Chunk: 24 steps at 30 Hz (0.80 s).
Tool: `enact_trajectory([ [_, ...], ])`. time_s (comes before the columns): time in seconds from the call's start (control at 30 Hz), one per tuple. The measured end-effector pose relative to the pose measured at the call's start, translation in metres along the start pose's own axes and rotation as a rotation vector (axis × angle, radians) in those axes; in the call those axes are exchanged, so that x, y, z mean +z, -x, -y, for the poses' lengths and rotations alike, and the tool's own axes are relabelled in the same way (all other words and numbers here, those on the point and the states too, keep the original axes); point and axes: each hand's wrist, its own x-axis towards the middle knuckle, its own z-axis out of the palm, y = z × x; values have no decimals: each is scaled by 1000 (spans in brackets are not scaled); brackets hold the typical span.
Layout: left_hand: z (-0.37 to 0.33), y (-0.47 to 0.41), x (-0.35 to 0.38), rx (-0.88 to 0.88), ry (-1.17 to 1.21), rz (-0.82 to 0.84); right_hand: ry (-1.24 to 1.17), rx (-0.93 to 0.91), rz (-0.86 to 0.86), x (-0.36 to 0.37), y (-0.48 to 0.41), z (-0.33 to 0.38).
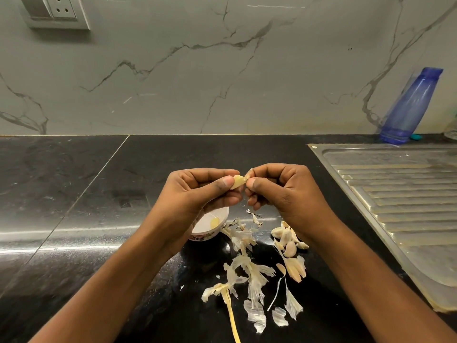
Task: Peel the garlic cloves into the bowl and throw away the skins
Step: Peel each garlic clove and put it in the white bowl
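My left hand (197, 191) pinches a pale yellow garlic clove (238, 181) between thumb and fingers, held above the counter. My right hand (279, 189) pinches a strip of skin (248, 175) at the clove's right end. Below my left hand stands a small white bowl (217, 230) with one peeled clove (214, 222) inside; my wrist hides its left part. Several unpeeled cloves (288, 240) lie on the black counter under my right wrist. Loose papery skins (249, 271) and a dry stem are scattered in front of the bowl.
A steel sink drainboard (395, 194) fills the right side of the black counter (86, 206). A blue plastic bottle (410, 107) leans against the marble wall at the back right. A wall socket (57, 11) sits at the top left.
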Motion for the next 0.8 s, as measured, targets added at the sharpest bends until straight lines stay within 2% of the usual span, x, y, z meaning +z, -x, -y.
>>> enact_trajectory([
  [0.2, -1, 0, 0, -7, -16, 49, -54, 20, 17, -2, -1, 2],
  [0.53, 3, -1, -1, 45, -48, 17, -24, 54, 44, -3, -1, 3],
  [0.7, 3, 0, 1, 92, -86, 8, -121, 88, 56, -7, -1, 5],
  [0.8, 3, 0, 1, 108, -101, 2, -94, 95, 58, -7, 0, 5],
])
